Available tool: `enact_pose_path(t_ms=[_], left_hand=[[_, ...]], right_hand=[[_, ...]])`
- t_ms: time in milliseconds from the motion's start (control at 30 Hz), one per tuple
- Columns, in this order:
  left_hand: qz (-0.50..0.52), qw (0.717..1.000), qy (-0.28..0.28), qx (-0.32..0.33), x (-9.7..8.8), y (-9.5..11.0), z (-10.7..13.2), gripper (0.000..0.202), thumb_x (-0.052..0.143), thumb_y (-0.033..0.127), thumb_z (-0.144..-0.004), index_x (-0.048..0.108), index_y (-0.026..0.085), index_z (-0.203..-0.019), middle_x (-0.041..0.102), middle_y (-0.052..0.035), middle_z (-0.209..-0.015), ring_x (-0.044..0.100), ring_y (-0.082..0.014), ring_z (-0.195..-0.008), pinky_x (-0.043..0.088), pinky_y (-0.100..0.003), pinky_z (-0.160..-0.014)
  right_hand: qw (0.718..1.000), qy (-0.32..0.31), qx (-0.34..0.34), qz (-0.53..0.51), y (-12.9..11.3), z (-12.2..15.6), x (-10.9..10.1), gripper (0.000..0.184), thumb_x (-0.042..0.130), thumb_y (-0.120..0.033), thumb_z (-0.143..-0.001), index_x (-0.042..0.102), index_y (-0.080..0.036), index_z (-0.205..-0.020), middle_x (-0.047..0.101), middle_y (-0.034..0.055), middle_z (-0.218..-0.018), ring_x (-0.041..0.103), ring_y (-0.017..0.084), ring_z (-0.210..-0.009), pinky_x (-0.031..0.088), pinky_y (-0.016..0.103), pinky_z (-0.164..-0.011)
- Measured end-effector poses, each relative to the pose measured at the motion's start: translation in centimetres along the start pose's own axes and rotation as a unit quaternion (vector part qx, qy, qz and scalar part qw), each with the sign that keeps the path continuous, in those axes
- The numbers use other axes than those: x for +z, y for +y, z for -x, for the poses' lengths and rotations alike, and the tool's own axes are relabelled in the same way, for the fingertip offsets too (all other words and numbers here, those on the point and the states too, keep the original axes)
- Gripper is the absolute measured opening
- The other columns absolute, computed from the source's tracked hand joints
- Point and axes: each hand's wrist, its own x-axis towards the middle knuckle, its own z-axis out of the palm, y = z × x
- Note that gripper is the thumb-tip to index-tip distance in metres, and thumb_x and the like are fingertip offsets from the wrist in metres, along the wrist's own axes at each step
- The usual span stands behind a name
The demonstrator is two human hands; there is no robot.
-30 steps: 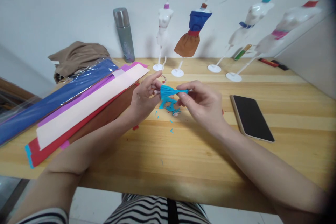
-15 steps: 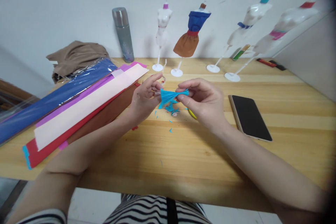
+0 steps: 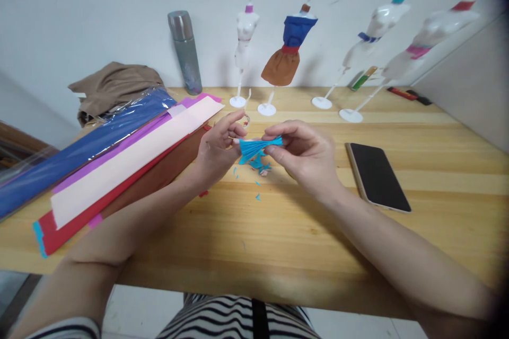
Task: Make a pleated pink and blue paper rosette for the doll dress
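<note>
So that pleated blue piece (image 3: 256, 148), all thin ridges and kinda fan-shaped, is up between your hands: your right hand (image 3: 310, 156) pinches the narrow end, your left hand (image 3: 214, 148) is half curled at the wide end, can't tell if it's actually gripping. Just below them, curly blue scraps (image 3: 257, 163) litter the wood-grain table (image 3: 222, 243). Left of your left hand, long flat strips (image 3: 139, 161); right of your right, a slim glossy phone (image 3: 379, 177).

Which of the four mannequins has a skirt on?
The mannequin second from left: brown skirt below a blue top. The other three are mostly bare white.
</note>
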Motion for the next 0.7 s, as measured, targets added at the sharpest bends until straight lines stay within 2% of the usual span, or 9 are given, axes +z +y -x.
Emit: enact_pose_path(t_ms=[200,300,400,500,600,667,700], left_hand=[[0.021,1.0,0.004,0.009,-0.2,0.0,-0.3,0.061,0.086,0.02,-0.072,0.066,0.023,-0.129,0.068,-0.0006,-0.094,0.069,-0.0144,-0.09,0.058,-0.027,-0.08],[0.007,1.0,0.012,0.012,-0.4,0.0,-0.5,0.058,0.086,0.021,-0.073,0.066,0.021,-0.128,0.068,-0.0006,-0.094,0.069,-0.0142,-0.09,0.059,-0.028,-0.084],[0.015,1.0,0.019,-0.017,-0.5,0.2,-0.5,0.058,0.085,0.02,-0.073,0.067,0.018,-0.128,0.069,-0.0005,-0.093,0.071,-0.0149,-0.09,0.06,-0.029,-0.086],[0.049,0.997,0.017,-0.063,-0.6,0.4,-0.3,0.058,0.087,0.02,-0.071,0.068,0.018,-0.126,0.069,0.0003,-0.091,0.073,-0.017,-0.092,0.06,-0.032,-0.09],[0.082,0.992,0.01,-0.101,-0.7,0.3,-0.3,0.058,0.089,0.023,-0.07,0.068,0.019,-0.124,0.07,-0.0003,-0.091,0.075,-0.0195,-0.094,0.06,-0.036,-0.092],[0.065,0.995,0.014,-0.081,-0.8,0.1,-0.4,0.057,0.089,0.024,-0.072,0.068,0.02,-0.125,0.07,-0.0013,-0.092,0.074,-0.0197,-0.093,0.061,-0.035,-0.089],[0.042,0.998,0.018,-0.048,-0.8,0.0,-0.5,0.057,0.088,0.024,-0.074,0.068,0.02,-0.127,0.07,-0.0017,-0.093,0.073,-0.0189,-0.092,0.061,-0.034,-0.087]], right_hand=[[0.996,-0.023,0.066,-0.058,0.1,-0.3,-0.4,0.017,0.081,-0.03,-0.073,0.065,-0.029,-0.079,0.072,0.0016,-0.083,0.065,0.018,-0.064,0.061,0.038,-0.061],[0.987,-0.029,0.114,-0.105,0.2,-0.5,-0.6,0.017,0.08,-0.023,-0.067,0.064,-0.026,-0.073,0.072,0.0013,-0.09,0.059,0.012,-0.057,0.056,0.031,-0.054],[0.981,-0.031,0.142,-0.126,0.4,-0.7,-0.7,0.013,0.077,-0.02,-0.064,0.064,-0.023,-0.066,0.071,0.0013,-0.096,0.055,0.007,-0.053,0.05,0.026,-0.048],[0.978,-0.064,0.15,-0.13,0.4,-0.8,-0.8,0.011,0.078,-0.022,-0.065,0.067,-0.022,-0.065,0.073,0.0027,-0.096,0.057,0.008,-0.056,0.052,0.026,-0.051],[0.974,-0.11,0.145,-0.133,0.3,-0.8,-1.0,0.012,0.082,-0.022,-0.065,0.074,-0.023,-0.074,0.075,0.0037,-0.094,0.064,0.012,-0.061,0.057,0.028,-0.055],[0.974,-0.125,0.141,-0.129,0.2,-0.8,-1.1,0.017,0.085,-0.021,-0.065,0.076,-0.024,-0.079,0.074,0.0026,-0.087,0.067,0.014,-0.063,0.058,0.029,-0.056],[0.974,-0.126,0.14,-0.125,0.2,-0.8,-1.2,0.018,0.086,-0.021,-0.065,0.076,-0.024,-0.08,0.074,0.0018,-0.082,0.068,0.015,-0.063,0.058,0.029,-0.056]])
